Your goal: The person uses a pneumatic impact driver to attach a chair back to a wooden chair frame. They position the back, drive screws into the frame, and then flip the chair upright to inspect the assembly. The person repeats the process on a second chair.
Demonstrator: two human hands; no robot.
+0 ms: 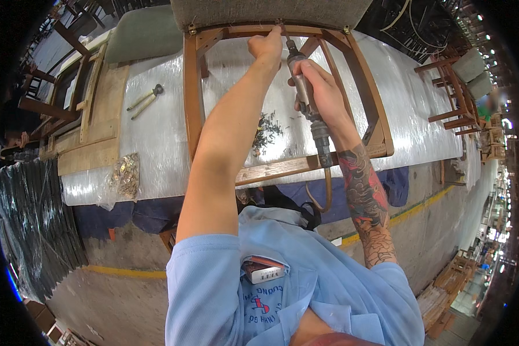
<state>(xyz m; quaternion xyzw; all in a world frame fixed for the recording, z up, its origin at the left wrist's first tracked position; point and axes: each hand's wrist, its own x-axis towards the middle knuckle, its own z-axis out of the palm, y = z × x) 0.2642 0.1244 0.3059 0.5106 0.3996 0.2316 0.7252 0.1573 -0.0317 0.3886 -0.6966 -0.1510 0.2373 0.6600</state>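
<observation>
A brown wooden chair frame (368, 95) lies on the wrapped table, its grey upholstered part (265, 10) at the far side. My right hand (324, 92) is wrapped round a metal air screwdriver (320, 135), whose bit points away from me to the far rail. A hose leaves its near end. My left hand (266, 48) is closed at that rail, its thumb beside the bit's tip. Whatever its fingers pinch is too small or hidden to make out. Brass-coloured fittings show at both far corners of the frame.
Left of the frame lie pincers (146, 102) and a plastic bag of small metal parts (127, 177). Small dark pieces (267, 130) are heaped inside the frame. A grey cushion (143, 36) rests at the far left. Wooden chairs (452, 112) stand to the right.
</observation>
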